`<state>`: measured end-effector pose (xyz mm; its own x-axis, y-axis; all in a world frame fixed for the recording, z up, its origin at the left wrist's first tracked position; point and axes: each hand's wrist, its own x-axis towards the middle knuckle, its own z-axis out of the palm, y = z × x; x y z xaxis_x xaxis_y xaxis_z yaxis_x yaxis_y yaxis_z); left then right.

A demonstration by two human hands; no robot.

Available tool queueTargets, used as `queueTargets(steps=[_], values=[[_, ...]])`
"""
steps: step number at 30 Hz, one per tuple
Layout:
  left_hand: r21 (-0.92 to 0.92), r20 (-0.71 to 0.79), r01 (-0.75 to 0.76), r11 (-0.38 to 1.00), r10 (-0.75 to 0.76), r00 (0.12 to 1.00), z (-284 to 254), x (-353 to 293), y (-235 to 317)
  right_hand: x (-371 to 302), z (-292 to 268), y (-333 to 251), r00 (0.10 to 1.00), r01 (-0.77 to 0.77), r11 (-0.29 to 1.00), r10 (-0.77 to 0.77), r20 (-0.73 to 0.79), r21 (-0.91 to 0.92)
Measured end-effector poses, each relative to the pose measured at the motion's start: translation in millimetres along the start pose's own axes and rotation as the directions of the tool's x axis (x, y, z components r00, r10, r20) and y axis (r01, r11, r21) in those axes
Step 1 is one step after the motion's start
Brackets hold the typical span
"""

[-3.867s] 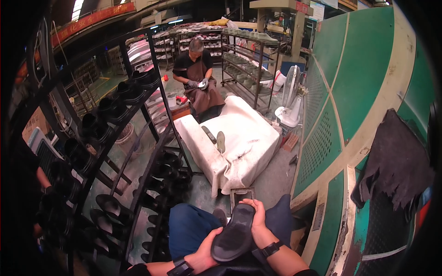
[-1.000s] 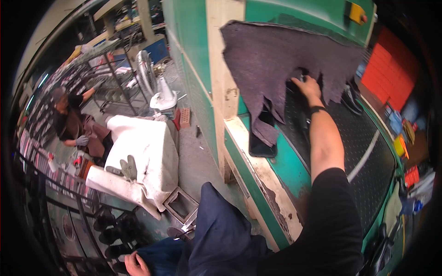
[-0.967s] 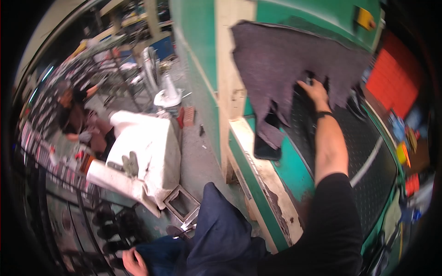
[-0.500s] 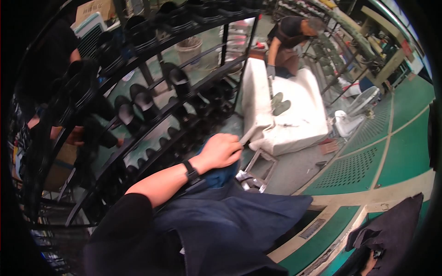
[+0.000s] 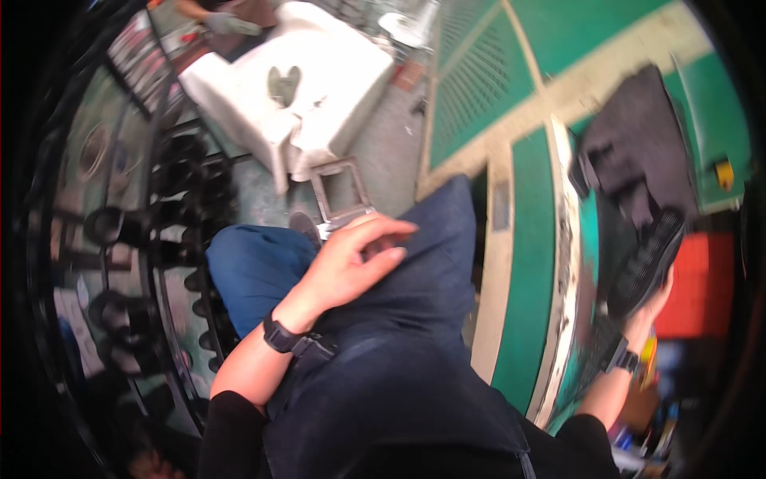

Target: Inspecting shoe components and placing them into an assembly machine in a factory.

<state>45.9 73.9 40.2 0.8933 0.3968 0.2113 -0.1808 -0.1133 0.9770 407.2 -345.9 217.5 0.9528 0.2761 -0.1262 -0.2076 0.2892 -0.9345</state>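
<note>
My left hand (image 5: 355, 259), a black band on its wrist, hangs over the dark blue apron (image 5: 391, 311) on my lap. Its thumb and fingers are apart and nothing lies between them. At the right, my right hand (image 5: 658, 306) grips a black shoe (image 5: 648, 265) from its lower side; a ridged surface of the shoe shows, and part of the hand is hidden behind it. The shoe is held beside the green workbench (image 5: 523, 295), close to a dark grey cloth (image 5: 650, 132) spread over the bench.
A black rack (image 5: 152, 279) with several black shoes stands along my left. Ahead is a white-covered table (image 5: 335, 72) with a pair of green soles (image 5: 283, 85), and a gloved co-worker's hand (image 5: 222, 22) beyond. A metal frame (image 5: 341, 188) sits on the floor. A red bin (image 5: 702, 283) is at far right.
The view has swung to the right. My left hand has opened out over my lap, and my right hand, barely visible before, now shows clearly with the black shoe.
</note>
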Motion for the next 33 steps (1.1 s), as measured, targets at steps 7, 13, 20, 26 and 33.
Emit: queueTargets(steps=[7,13,20,26,33], values=[[-0.704,0.592,0.497,0.507,0.033,0.806,70,32,52,-57,167,111,0.812,-0.057,0.971,-0.089,0.577,0.23],[-0.791,0.35,0.548,0.27,-0.536,0.769,39,-49,-20,-25,210,330,0.769,-0.552,0.82,0.433,0.47,0.148],[-0.948,0.189,0.311,0.066,-0.669,0.719,17,-83,-75,-20,235,432,0.547,-0.792,0.608,0.748,0.377,-0.059],[-0.877,0.124,0.41,0.252,-0.705,0.698,12,-98,-67,-39,238,431,0.485,-0.805,0.588,0.725,0.489,-0.073],[-0.688,0.098,0.628,0.363,-0.811,0.577,24,-50,-43,-22,230,451,0.568,-0.768,0.622,0.772,0.287,-0.152]])
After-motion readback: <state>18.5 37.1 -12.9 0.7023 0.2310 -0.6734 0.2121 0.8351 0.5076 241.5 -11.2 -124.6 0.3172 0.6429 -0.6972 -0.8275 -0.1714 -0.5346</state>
